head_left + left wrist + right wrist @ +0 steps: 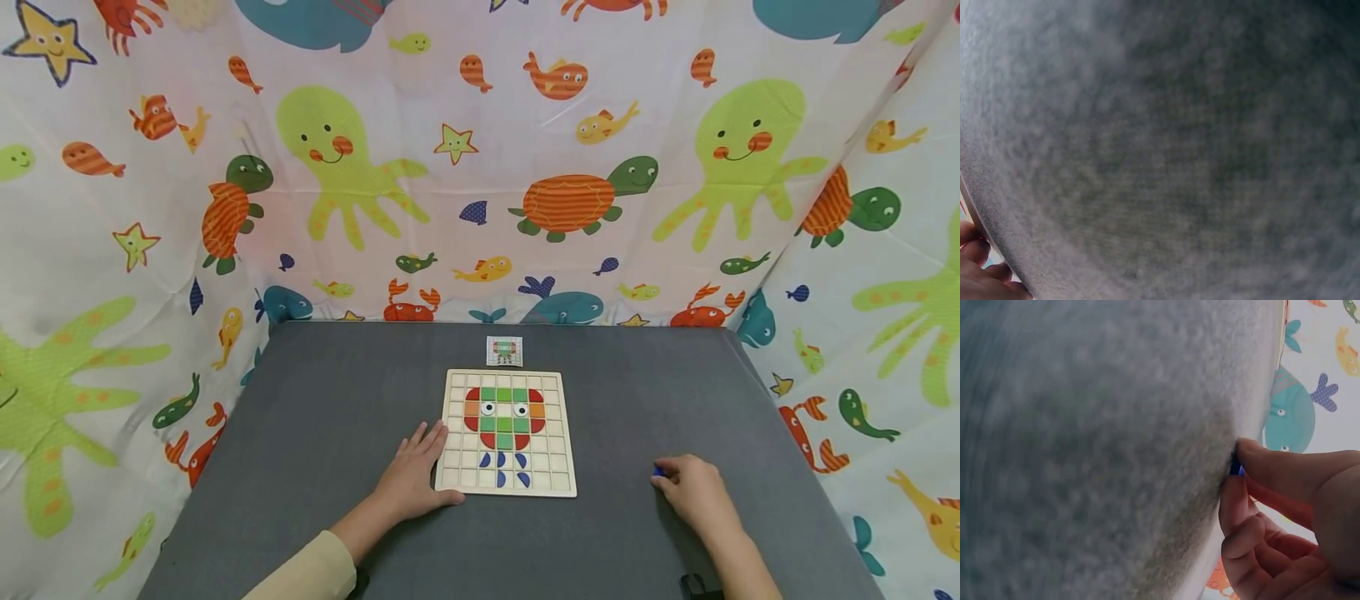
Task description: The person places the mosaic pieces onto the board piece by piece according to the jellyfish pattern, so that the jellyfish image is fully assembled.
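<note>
A square wooden grid board [558, 435] lies in the middle of the table in the head view. On it sits a pattern of red, green and orange tiles with two round eye pieces, and several blue curved pieces [522, 479] below. My left hand [411, 477] rests at the board's left edge, fingers spread along the side and thumb by the lower left corner. Off to the right of the board, my right hand [696, 493] pinches a small blue piece [1235, 465] between thumb and forefinger, close over the table; most of it is hidden by the fingertips.
A small picture card [504, 351] showing a similar pattern lies just behind the board. The grey table [337, 383] is bordered at the back and sides by a sea-animal curtain [450, 200].
</note>
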Tool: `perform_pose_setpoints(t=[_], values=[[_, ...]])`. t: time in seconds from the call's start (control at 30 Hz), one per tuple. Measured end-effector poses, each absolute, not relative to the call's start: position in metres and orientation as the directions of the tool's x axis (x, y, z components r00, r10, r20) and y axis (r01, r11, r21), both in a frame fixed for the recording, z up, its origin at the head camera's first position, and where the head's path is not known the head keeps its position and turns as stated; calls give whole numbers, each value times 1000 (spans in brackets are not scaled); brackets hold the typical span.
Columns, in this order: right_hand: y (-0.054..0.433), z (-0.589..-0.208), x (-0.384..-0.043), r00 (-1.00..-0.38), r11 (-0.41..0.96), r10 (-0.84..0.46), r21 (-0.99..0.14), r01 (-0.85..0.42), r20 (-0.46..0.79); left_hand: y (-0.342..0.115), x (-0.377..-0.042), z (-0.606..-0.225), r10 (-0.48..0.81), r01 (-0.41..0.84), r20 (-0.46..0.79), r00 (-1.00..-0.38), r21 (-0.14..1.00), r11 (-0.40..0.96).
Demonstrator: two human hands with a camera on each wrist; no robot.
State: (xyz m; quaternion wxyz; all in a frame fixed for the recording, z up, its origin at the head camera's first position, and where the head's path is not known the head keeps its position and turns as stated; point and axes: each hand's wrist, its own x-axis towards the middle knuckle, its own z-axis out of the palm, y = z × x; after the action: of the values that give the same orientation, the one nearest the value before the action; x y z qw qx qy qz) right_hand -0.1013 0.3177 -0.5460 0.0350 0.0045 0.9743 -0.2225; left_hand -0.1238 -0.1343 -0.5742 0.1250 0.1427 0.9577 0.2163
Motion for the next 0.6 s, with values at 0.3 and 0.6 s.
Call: perform_pose_setpoints(t=[0.3,0.6], values=[[298,-545,-99,-997,879,-6,-475,-43,79,-134,-123,-574,326,216,-179,-928,453,865],[253,-530,-107,-997,846,9,-533,-32,73,-134,-122,-572,324,215,-179,-929,451,866]])
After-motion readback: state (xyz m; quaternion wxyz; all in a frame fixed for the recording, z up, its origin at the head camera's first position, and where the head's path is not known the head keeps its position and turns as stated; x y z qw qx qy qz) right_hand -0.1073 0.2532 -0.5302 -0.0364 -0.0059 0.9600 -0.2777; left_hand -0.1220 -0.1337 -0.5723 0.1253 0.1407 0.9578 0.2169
